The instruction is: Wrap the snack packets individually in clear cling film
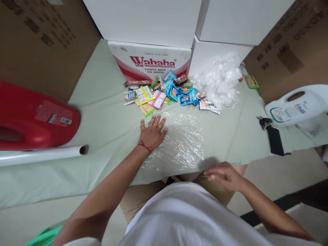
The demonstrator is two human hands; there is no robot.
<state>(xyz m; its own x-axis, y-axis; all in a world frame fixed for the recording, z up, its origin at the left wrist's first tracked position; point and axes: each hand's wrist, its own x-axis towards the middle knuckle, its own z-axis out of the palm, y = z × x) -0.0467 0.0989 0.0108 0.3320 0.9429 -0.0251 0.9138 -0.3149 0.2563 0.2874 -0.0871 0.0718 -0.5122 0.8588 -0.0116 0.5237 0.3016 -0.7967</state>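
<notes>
A clear, crinkled sheet of plastic film [183, 143] lies spread on the pale green cloth in front of me. My left hand [152, 132] rests flat on its left part, fingers apart, with a red string at the wrist and a ring on one finger. Near the table's front edge, off the film's lower right corner, my right hand [222, 174] hovers with fingers loosely bent and nothing seen in them. Just beyond the film sits a heap of small wrapped snacks, among them a yellow packet [145, 94], a pink packet [158, 99] and blue packets [187, 97].
Behind the snacks stands a Wahaha carton [153, 61], with crumpled clear plastic [217, 82] to its right. A red jug [38, 116] and a white film roll [43, 154] lie left. At right are a white jug [299, 104], keys [263, 122] and a black phone [275, 140].
</notes>
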